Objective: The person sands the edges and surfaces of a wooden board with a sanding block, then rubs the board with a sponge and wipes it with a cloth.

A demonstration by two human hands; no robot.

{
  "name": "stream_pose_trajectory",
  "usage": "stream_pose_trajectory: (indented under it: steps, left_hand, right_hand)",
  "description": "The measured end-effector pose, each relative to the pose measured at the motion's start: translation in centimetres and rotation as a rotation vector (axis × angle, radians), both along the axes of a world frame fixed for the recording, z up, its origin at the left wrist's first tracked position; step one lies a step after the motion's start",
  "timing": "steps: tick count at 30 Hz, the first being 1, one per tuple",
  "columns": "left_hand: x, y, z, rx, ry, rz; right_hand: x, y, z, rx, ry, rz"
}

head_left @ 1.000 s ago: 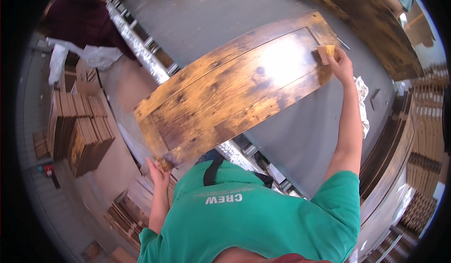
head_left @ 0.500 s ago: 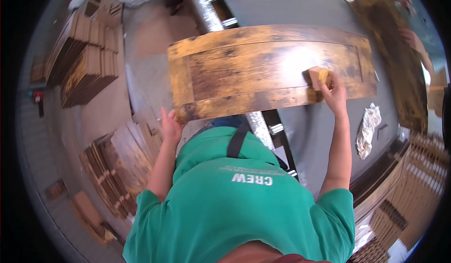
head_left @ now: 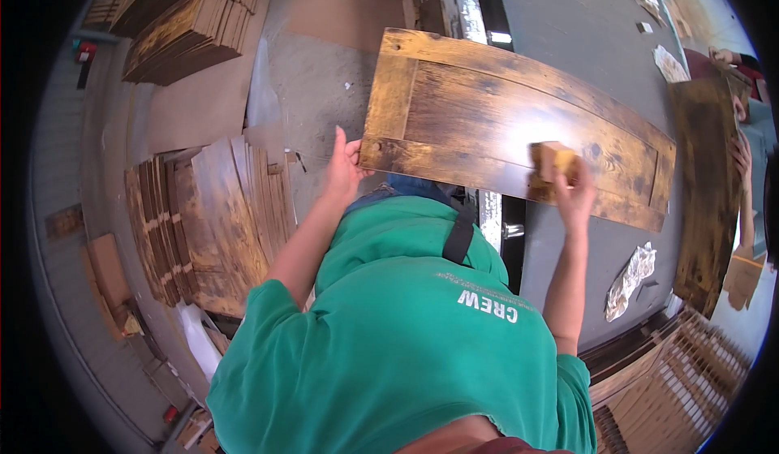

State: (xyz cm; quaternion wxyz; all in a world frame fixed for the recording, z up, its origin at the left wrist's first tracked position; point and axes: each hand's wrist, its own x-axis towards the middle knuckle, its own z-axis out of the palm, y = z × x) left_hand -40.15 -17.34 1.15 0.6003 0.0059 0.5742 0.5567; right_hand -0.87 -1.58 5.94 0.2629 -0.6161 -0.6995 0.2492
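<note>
A long brown wooden panel [head_left: 466, 105] with a raised frame and dark mottled grain lies tilted in front of me, its right part over a grey work table. My left hand [head_left: 344, 166] holds its near left corner, thumb sticking up and fingers at the edge, partly hidden beneath. With my right hand [head_left: 575, 193] I grip a small tan-and-yellow block [head_left: 555, 162] between thumb and fingers, on the panel's face near its front edge. Bright glare lies on the wood just beyond the block, and a dark reflection shows beside it.
Across the grey table [head_left: 560, 56], another person's hands [head_left: 742, 150] are at a second dark panel [head_left: 704, 194]. A crumpled white cloth [head_left: 630, 282] lies on the table. Stacks of wooden panels [head_left: 211, 227] and brown boards [head_left: 191, 28] stand on the left, slatted boards [head_left: 682, 373] at lower right.
The panel has turned clockwise in view, its left end shifting right and its right end lower. My left hand now holds the corner. The block remains in my right hand on the panel.
</note>
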Motion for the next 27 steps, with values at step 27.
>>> stream_pose_trajectory:
  steps: [27]
  left_hand:
    - [-1.4,0.1,-0.8,-0.005,-0.091,0.029]
  right_hand:
    - [-8.7,-0.6,1.5,0.095,-0.019,0.395]
